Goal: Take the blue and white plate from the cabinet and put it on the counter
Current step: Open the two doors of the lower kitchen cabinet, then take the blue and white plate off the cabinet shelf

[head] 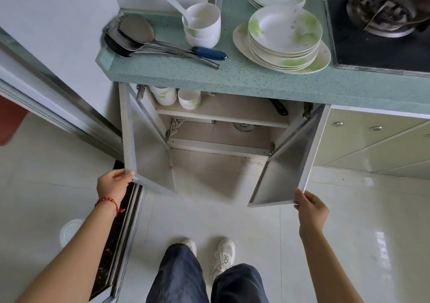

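While you stand with both doors swung toward you, the nearest risk is at your own hands. Your left hand (pixel 114 184) is curled closed around the lower corner of the left door (pixel 149 154), fingers wrapped over its edge. Your right hand (pixel 310 207) pinches the near corner of the right door (pixel 285 163) the same way, closed on the panel's edge. Neither hand holds anything else, so both must let go before either can reach in. If you release a door carelessly, I judge it could swing back on its hinges and catch your wrist or knock whatever you are lifting out.

Farther in, the cabinet (pixel 221 140) shows a top shelf with white bowls (pixel 175 97) at the left and a dark handle (pixel 279 107) at the right. Below sits a round metal thing, mostly hidden. You cannot see a blue and white plate anywhere inside from this angle; it may lie deeper, under the shelf or behind the counter's overhang. Reaching blind could topple the bowls.

Farthest, the counter (pixel 232 74) is crowded: green-patterned plates (pixel 283 37) stacked at the right, spatulas (pixel 149 42) and cups (pixel 202 23) at the left. Free space between them is narrow, so a hasty placement could chip the stack.
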`<move>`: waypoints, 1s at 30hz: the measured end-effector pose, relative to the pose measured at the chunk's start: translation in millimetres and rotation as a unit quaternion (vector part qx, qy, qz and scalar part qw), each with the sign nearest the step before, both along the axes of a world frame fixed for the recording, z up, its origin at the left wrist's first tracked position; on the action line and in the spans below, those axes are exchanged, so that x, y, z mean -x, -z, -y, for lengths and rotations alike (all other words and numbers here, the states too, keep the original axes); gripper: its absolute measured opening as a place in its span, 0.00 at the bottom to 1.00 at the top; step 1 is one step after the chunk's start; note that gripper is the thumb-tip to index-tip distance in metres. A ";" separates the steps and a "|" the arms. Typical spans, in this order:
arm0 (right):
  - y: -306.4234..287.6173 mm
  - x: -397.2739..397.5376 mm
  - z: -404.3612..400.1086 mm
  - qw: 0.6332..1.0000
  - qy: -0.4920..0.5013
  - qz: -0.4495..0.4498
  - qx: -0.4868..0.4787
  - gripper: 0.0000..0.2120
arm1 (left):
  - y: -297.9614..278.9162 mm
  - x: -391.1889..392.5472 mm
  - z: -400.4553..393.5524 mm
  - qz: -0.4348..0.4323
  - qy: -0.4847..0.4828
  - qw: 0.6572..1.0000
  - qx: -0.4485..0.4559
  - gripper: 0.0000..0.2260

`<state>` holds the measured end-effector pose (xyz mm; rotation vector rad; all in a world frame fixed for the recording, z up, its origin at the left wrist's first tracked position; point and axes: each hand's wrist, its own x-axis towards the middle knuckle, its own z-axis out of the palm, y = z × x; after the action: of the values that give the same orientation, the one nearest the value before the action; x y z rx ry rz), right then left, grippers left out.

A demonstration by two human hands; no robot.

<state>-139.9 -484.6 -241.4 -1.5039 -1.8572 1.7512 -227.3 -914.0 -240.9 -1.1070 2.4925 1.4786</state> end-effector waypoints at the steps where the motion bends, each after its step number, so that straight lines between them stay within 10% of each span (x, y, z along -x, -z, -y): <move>1: 0.6 -2.5 -2.9 1.000 0.010 -0.002 -0.005 0.06 | -0.5 -1.2 4.8 0.001 0.001 1.000 0.004 0.09; 12: 0.3 -27.5 -22.6 0.990 0.138 -0.013 -0.020 0.15 | -7.3 -6.2 30.8 -0.005 0.049 0.998 0.033 0.08; 17: -15.4 -37.5 14.1 0.988 0.105 0.071 -0.087 0.16 | -26.4 -11.4 13.5 -0.044 0.165 0.948 0.267 0.12; 24: -40.5 -29.0 120.5 0.971 -0.133 0.062 -0.188 0.20 | -45.5 -31.6 -56.2 -0.151 0.441 0.832 0.301 0.19; 30: -30.4 -10.6 129.7 0.876 -0.371 0.111 -0.286 0.22 | -28.4 -36.0 -89.8 -0.103 0.534 0.759 0.359 0.24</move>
<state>-129.3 -614.4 -211.0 -0.8249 -2.9938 1.0304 -191.3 -824.2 -212.5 0.6061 2.9483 0.3023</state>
